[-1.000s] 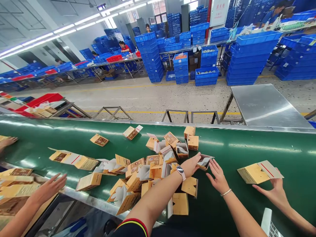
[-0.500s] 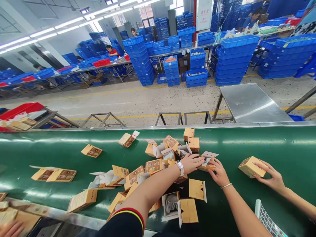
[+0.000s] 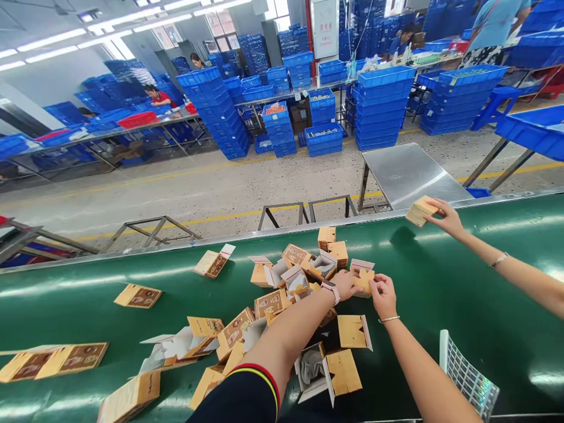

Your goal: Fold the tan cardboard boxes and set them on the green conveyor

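Note:
A small yellow-brown cardboard box [image 3: 363,285] stands on the green belt, its notched flaps raised and a white lid flap behind. At its left side is my left hand [image 3: 345,284], fingers closed on the edge of the box. My right hand [image 3: 383,295] pinches the right side near the flap. Just left of my hands lies a heap of similar boxes [image 3: 296,256], several open with their white insides showing. Nearer to me, an open box [image 3: 311,365] holds something grey. My left forearm hides part of the heap.
A co-worker's hand [image 3: 448,217] holds a closed box [image 3: 420,211] above the far side of the green conveyor belt [image 3: 493,264]. A curved white grid sheet [image 3: 469,373] with shiny squares lies at right. Beyond the belt are a metal table [image 3: 409,173] and stacked blue crates [image 3: 383,108].
The notched flaps of my box now stand up where the inside showed before. The co-worker's hand has lifted its box up toward the far edge. The view has shifted right.

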Motion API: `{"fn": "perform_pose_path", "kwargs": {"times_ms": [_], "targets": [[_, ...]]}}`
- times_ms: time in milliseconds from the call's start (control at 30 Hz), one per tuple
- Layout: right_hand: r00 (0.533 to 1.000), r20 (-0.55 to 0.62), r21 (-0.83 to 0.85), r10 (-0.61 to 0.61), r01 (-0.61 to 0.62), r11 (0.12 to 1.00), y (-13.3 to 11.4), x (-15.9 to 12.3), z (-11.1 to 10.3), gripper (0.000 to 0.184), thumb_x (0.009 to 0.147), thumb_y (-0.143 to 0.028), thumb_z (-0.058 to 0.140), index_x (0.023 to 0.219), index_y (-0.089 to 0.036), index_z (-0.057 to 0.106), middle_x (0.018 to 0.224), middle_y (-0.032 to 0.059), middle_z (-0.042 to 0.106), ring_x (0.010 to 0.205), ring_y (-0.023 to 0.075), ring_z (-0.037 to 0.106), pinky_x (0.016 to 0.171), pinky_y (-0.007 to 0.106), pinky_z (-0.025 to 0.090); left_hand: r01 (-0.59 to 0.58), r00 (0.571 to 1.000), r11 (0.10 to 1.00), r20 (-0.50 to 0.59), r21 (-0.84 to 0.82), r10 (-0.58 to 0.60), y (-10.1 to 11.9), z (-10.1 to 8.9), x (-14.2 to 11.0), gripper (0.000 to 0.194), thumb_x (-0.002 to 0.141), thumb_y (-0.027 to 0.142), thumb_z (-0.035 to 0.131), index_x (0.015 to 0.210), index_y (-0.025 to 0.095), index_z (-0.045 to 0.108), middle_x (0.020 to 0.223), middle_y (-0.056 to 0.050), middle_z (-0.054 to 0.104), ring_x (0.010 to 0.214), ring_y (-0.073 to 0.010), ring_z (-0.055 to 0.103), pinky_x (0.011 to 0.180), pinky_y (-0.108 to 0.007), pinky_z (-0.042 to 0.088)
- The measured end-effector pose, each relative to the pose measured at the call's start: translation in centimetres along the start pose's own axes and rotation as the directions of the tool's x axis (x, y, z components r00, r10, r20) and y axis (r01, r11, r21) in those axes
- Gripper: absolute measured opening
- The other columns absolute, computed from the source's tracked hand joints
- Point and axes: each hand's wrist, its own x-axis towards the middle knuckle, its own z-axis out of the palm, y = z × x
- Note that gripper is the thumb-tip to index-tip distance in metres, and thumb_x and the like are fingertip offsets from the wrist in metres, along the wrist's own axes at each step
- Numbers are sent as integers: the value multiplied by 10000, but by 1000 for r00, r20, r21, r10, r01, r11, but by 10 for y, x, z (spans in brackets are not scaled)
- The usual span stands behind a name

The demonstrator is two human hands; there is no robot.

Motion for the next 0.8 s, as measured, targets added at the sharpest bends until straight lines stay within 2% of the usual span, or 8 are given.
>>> {"fn": "perform_pose_path", "kwargs": {"times_ms": [67, 133, 233, 333, 467, 600, 700, 800], "targets": [[988, -80, 30, 131, -129, 991, 6, 2, 7, 371, 725, -537, 597, 569, -214, 500, 919, 121, 596, 943, 259, 598, 871, 451, 511, 124, 985, 984, -102, -125, -137, 2, 9, 3, 121, 760, 222, 688, 859, 192, 627, 1113, -61, 642, 1052, -186, 574, 965, -309, 433], [966, -80, 73, 245, -240, 968, 11, 7, 11, 316, 666, -509, 635, 688, -207, 543, 904, 111, 605, 933, 259, 601, 841, 438, 523, 298, 913, 925, -212, -235, -348, 5, 18, 7, 193, 755, 218, 707, 895, 171, 583, 1073, -78, 636, 990, -181, 600, 914, -311, 470], [945, 1, 113, 328, -326, 939, 16, 18, 12, 355, 625, -472, 641, 839, -197, 573, 873, 92, 649, 823, 237, 631, 720, 391, 557, 510, 804, 776, -115, -371, -584, 11, 26, 14, 221, 791, 271, 691, 934, 166, 560, 954, -70, 667, 881, -188, 642, 825, -325, 511], [923, 72, 106, 379, -385, 917, 17, 25, 7, 380, 597, -460, 627, 860, -187, 597, 841, 94, 680, 744, 244, 649, 635, 378, 561, 584, 780, 700, 46, -410, -624, 17, 30, 25, 169, 846, 272, 623, 953, 150, 578, 868, -75, 695, 780, -188, 671, 709, -297, 528], [898, 88, 51, 431, -436, 899, 14, 31, -2, 406, 554, -462, 625, 851, -185, 619, 825, 93, 686, 727, 254, 647, 646, 390, 549, 574, 796, 717, 63, -395, -602, 28, 33, 32, 233, 833, 241, 625, 1031, 123, 589, 959, -117, 709, 845, -201, 687, 701, -276, 528], [887, 57, 8, 458, -459, 888, 8, 32, -14, 471, 552, -523, 621, 869, -175, 609, 883, 128, 667, 785, 283, 631, 709, 442, 534, 555, 828, 747, 162, -367, -536, 44, 18, 22, 201, 840, 299, 600, 917, 118, 642, 754, -89, 705, 663, -200, 681, 602, -281, 522], [958, -178, -91, 226, -245, 965, -5, 30, -28, 606, 613, -578, 624, 1027, -138, 578, 1098, 192, 599, 1031, 342, 566, 878, 520, 473, 457, 888, 818, 128, -350, -441, 46, -24, 5, 161, 791, 314, 654, 838, 161, 663, 681, -25, 676, 642, -172, 662, 649, -266, 526], [913, -320, -288, -253, 161, 944, -34, 34, -39, 587, 718, -549, 632, 1111, -122, 543, 1166, 200, 540, 1126, 339, 502, 902, 508, 453, 209, 957, 969, -174, -133, -231, 31, -81, -8, 155, 820, 259, 591, 942, 203, 669, 869, -24, 701, 834, -172, 658, 822, -283, 516]]}}
